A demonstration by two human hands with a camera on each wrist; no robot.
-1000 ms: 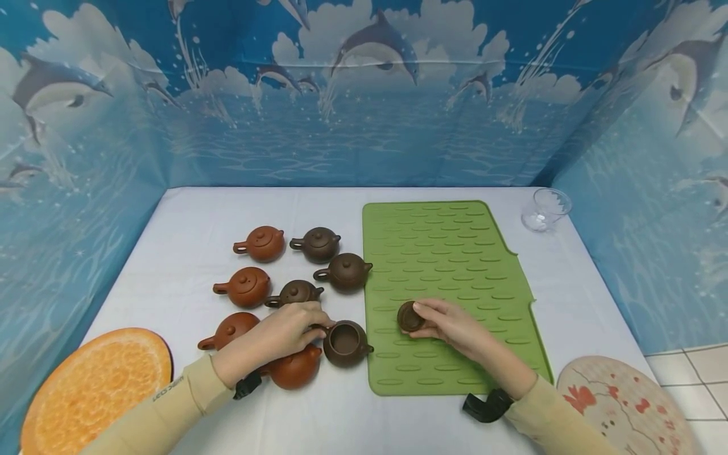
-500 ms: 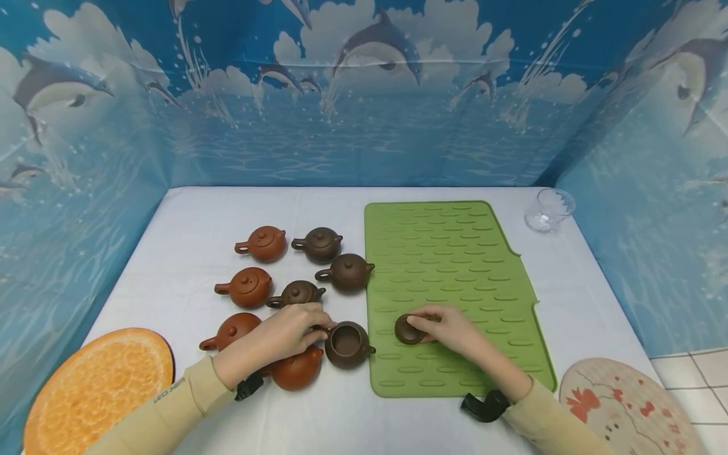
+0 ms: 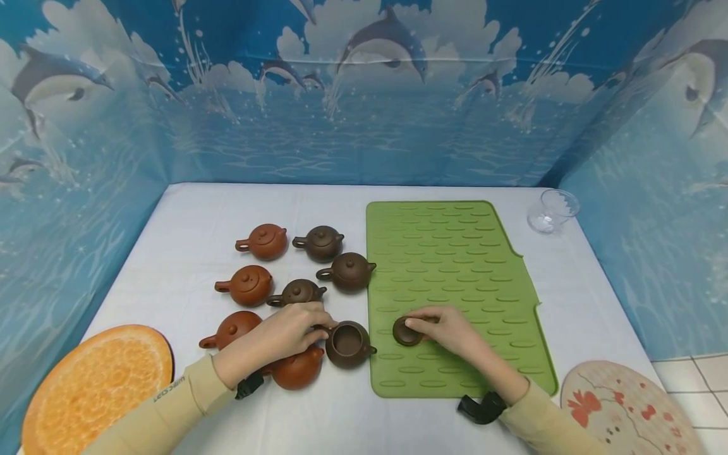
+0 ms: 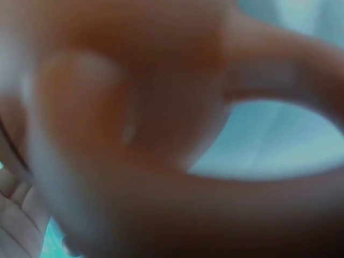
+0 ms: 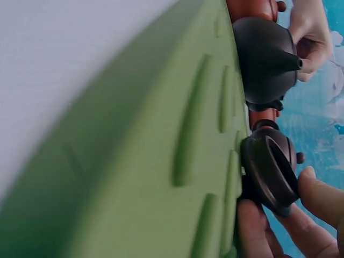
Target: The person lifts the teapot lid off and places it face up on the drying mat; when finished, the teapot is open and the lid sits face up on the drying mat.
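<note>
My left hand [image 3: 300, 325] grips the open teapot [image 3: 348, 344] on its handle side, presumably to steady it on the white cloth [image 3: 318, 420], its spout [image 3: 372, 350] pointing over the edge of the green mat [image 3: 455, 234]. My right hand [image 3: 448, 328] pinches the lid [image 3: 407, 331] by its rim, hollow side up, perhaps to expose the inner face. The lid lies between thumb [image 5: 320, 196] and fingers [image 5: 253, 228], above the mat, apart from the teapot; whether it touches the mat I cannot tell.

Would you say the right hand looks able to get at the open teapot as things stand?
Probably yes: the right hand holds a small round piece, but nothing else stands between it and the open teapot, which the left hand grips.
</note>
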